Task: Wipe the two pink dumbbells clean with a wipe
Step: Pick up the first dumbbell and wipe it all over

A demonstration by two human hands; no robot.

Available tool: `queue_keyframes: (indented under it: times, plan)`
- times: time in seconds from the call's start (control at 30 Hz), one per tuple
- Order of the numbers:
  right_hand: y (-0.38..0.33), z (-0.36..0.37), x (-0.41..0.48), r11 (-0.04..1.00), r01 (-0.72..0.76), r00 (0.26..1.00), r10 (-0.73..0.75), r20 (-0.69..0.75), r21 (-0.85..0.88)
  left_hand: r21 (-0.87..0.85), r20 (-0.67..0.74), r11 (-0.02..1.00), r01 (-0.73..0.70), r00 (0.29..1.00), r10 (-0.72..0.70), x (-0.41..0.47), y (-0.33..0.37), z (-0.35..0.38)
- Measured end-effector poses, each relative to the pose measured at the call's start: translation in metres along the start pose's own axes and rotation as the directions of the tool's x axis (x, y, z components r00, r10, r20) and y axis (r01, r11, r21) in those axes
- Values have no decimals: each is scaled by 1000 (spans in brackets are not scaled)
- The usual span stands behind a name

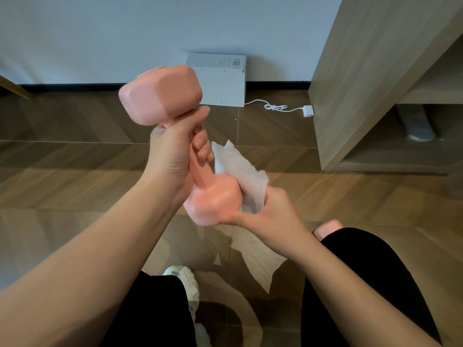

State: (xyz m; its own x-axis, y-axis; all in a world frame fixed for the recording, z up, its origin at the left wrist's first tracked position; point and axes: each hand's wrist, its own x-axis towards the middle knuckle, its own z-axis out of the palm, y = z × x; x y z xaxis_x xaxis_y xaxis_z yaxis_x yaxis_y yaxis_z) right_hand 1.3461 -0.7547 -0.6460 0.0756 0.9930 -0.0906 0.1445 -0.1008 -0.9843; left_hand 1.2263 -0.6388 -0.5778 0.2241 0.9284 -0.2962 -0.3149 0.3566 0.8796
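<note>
My left hand grips the handle of a pink dumbbell, held up above the floor and tilted, one head high and far, the other head low and near. My right hand holds a crumpled white wipe against the right side of the lower head, with the thumb lying under that head. A second pink dumbbell lies on the floor at the right; only one end shows past my right knee.
A white box-shaped appliance stands against the far wall, its cable and plug on the wooden floor. A wooden shelf unit rises at the right. My legs in black trousers and a white shoe are below.
</note>
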Motion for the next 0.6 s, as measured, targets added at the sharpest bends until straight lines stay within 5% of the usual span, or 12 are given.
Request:
queue_keyframes:
  times: [0.07,0.23,0.4,0.6]
  plan:
    - [2,-5,0,999,-48,995,48,-88,7,19,-18,1000,-20,1000,20,1,-2,2]
    - [1,-2,-1,998,-9,992,2,127,55,27,-32,1000,-13,999,14,0,-7,6]
    - [2,-1,-4,988,-99,990,87,-108,-119,54,-39,997,-55,998,58,0,-10,9]
    - [0,6,-4,999,-32,997,32,72,-12,73,-84,997,-39,995,45,-2,-16,14]
